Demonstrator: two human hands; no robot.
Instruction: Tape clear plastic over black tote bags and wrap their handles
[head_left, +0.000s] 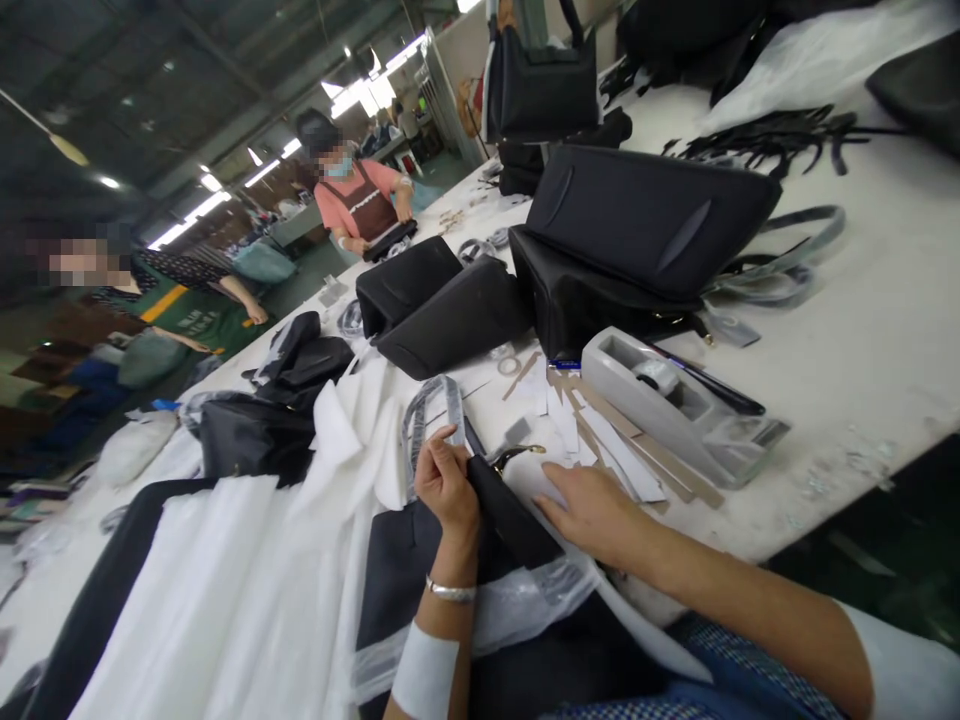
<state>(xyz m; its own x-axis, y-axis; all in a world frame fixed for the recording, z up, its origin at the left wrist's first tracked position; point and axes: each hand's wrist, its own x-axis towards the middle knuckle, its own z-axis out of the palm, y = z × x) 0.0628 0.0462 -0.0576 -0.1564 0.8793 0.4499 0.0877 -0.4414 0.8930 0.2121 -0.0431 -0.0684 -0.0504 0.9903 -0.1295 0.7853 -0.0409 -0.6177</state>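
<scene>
A black handbag (517, 515) lies in front of me on the worktable, with clear plastic film (536, 600) wrapped across it. My left hand (448, 485) is closed at the bag's upper edge, fingers curled and thumb pressed in. To its right, my right hand (592, 505) pinches a white foam sheet (529, 478) against the bag's side. Between the hands a gold metal clasp (517, 455) shows at the bag's edge. A plastic-wrapped handle (435, 405) rises just beyond my left hand.
Left of the bag lie white foam sheets (202, 590). A grey tape dispenser (675, 405) stands on the right, beside card strips (630, 450). Several black bags (630, 220) stand further back. Two co-workers, one in a brown apron (367, 205), stand across the table.
</scene>
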